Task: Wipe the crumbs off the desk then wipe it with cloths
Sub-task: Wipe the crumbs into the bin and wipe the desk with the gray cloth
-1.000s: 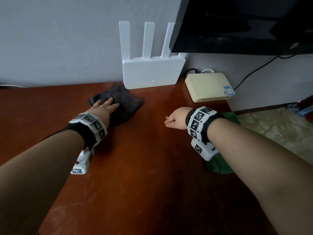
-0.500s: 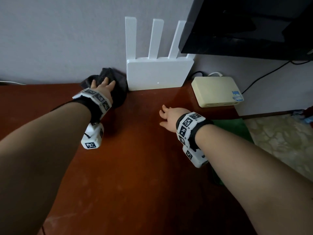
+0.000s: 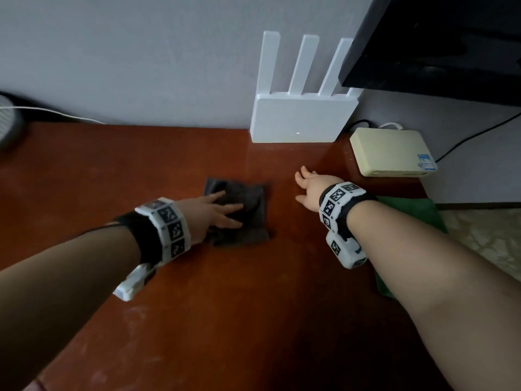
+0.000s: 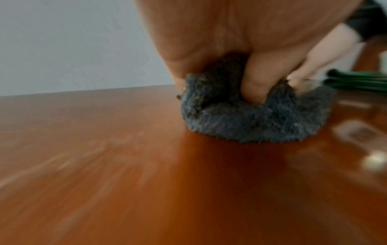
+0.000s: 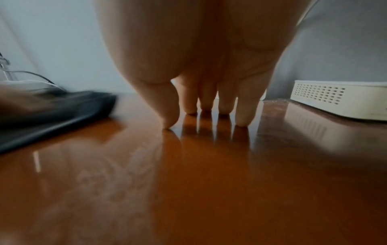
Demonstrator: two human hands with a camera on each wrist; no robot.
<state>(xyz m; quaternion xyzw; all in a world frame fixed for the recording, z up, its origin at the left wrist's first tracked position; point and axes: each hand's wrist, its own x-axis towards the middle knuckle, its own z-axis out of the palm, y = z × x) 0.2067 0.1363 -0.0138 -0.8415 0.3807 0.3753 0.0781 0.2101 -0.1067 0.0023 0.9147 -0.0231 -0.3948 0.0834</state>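
A: How's the light?
B: Dim and cool. The desk point(image 3: 253, 320) carries a soft sheen just in front of the white router point(image 3: 303, 119); farther from the router it falls into shadow.
A: Sharp?
B: The head view is, with straight lines leaning at the edges. The left wrist view smears the desk into streaks, though the grey cloth point(image 4: 251, 119) keeps its nap. The right wrist view is dark-cornered; the right hand point(image 5: 199, 58) mirrors in the gloss.

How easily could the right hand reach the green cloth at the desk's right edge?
Probably yes. The right hand holds nothing, fingers straight on the desk, and the green cloth lies just beside that forearm with nothing visible between. It would only need to draw back.
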